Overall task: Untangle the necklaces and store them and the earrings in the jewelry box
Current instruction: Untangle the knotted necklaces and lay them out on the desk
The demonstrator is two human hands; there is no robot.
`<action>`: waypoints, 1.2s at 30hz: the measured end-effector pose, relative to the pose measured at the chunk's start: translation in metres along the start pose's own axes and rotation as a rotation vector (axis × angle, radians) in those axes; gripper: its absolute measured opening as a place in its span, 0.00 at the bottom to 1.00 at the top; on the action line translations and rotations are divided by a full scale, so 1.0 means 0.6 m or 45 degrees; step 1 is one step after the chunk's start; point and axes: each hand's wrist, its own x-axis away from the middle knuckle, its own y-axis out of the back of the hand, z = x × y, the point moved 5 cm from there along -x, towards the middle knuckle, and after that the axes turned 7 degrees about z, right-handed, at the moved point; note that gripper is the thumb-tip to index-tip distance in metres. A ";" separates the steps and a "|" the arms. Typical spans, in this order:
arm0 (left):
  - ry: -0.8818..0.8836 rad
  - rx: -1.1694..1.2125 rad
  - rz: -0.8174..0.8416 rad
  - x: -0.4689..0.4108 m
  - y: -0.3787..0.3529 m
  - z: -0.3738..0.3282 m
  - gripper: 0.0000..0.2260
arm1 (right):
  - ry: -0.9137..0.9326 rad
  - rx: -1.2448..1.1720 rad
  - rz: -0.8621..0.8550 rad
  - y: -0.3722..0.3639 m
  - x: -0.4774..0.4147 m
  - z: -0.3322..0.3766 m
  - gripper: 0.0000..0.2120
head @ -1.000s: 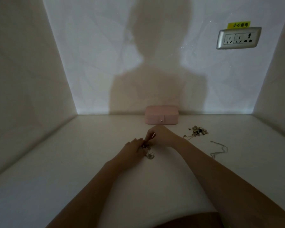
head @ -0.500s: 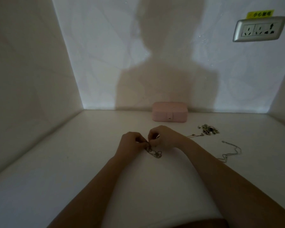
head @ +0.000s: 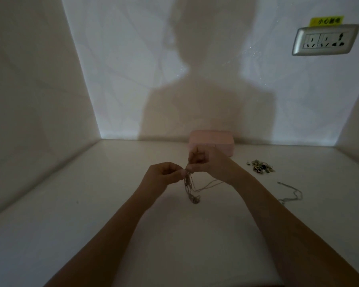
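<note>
A tangled bunch of thin necklaces (head: 190, 188) hangs above the white table, its lower end bunched near the surface. My left hand (head: 161, 176) and my right hand (head: 207, 163) pinch the top of the tangle, fingertips close together. A loop of chain trails right under my right wrist. The pink jewelry box (head: 212, 140) stands closed against the back wall, partly hidden by my right hand. A small heap of earrings (head: 260, 166) lies to the right. One separate chain necklace (head: 291, 192) lies loose on the table further right.
White walls close in the table on the left, back and right. A wall socket (head: 324, 39) with a yellow label sits high on the back wall at the right. The light is dim.
Both hands have lifted the tangle off the table, so it now hangs down from my fingertips. The view has shifted, and the box and earrings sit further right.
</note>
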 end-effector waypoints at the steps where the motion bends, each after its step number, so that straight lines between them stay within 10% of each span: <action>1: 0.001 0.094 0.021 0.000 0.001 -0.003 0.03 | -0.024 0.068 -0.004 0.003 0.002 0.000 0.10; 9: 0.026 0.804 0.128 0.000 -0.006 -0.016 0.06 | -0.117 0.700 -0.182 0.018 0.012 0.004 0.05; 20: 0.049 0.933 0.081 0.005 0.009 -0.030 0.12 | -0.155 -1.060 -0.295 0.017 0.011 -0.001 0.14; 23: 0.061 0.992 0.165 0.007 0.015 -0.032 0.17 | -0.194 -1.140 -0.377 0.020 0.008 -0.009 0.13; 28: -0.047 1.090 0.192 0.009 0.038 -0.047 0.09 | -0.303 -0.426 -0.434 0.034 0.015 -0.022 0.06; 36: -0.076 1.288 0.454 0.016 0.071 -0.057 0.14 | -0.376 -1.215 -0.108 0.006 0.020 -0.007 0.34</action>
